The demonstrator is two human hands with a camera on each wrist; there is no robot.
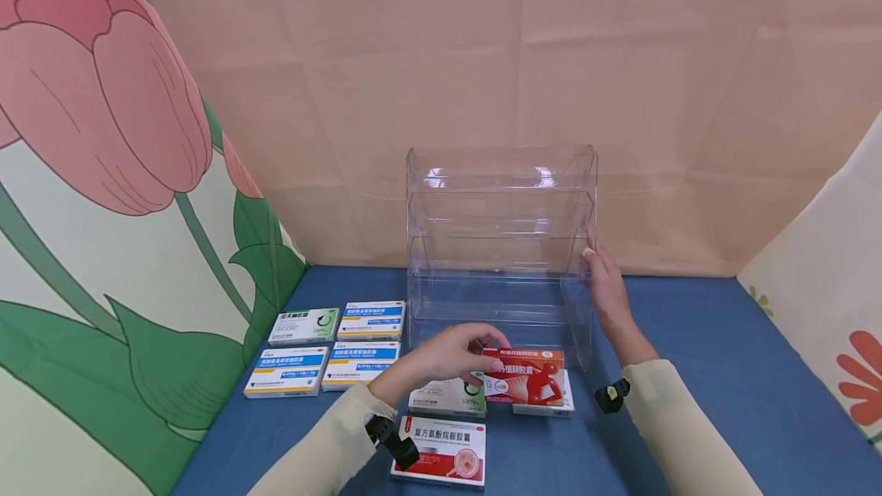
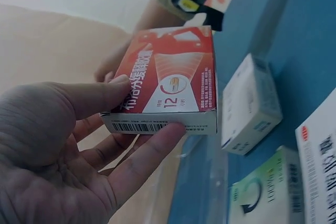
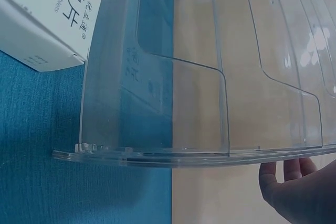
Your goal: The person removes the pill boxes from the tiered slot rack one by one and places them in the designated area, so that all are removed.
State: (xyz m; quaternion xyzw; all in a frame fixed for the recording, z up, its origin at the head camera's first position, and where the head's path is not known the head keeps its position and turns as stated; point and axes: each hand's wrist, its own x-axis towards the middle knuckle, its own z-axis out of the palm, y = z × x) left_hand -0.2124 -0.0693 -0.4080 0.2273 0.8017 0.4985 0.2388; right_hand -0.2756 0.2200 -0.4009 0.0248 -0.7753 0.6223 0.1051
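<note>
My left hand point(image 1: 451, 356) holds a red medicine box point(image 1: 525, 375) between thumb and fingers, lifted in front of the clear rack. Below it a white medicine box point(image 1: 563, 403) lies on the table, partly hidden. The left wrist view shows the thumb point(image 2: 100, 95) on the red box's printed face and fingers along its barcode end. At the rack's right side, my right hand point(image 1: 609, 293) touches the side panel; in the right wrist view its fingertips lie against the outer face. The clear tiered rack point(image 1: 499, 301) stands upright, with no boxes seen on its tiers.
Left of the rack lie several blue-and-white boxes point(image 1: 364, 362) and a green-and-white box point(image 1: 303, 327). In front are another green-and-white box point(image 1: 448, 398) and a red-and-white box point(image 1: 441, 450). A blue cloth point(image 1: 689, 373) covers the table; a beige backdrop point(image 1: 344, 83) hangs behind.
</note>
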